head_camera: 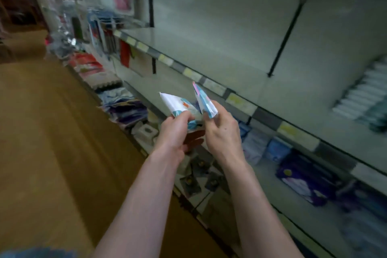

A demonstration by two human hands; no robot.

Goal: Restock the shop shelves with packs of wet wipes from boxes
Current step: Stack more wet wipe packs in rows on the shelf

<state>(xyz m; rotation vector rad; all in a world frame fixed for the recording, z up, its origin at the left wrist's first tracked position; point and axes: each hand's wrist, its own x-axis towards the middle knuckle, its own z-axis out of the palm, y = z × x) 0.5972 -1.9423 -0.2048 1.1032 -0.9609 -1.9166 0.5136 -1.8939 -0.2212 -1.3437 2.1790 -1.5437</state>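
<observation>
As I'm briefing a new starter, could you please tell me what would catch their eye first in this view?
Mid-frame, the left hand holds a white-and-teal pack and the right hand a pink-and-blue pack. Behind them runs a grey shelf with a row of white packs at its right end.

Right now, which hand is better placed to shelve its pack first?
Right hand, probably: its pink-edged pack is held up beside the shelf edge. The left hand and its white pack sit further toward the aisle.
</observation>
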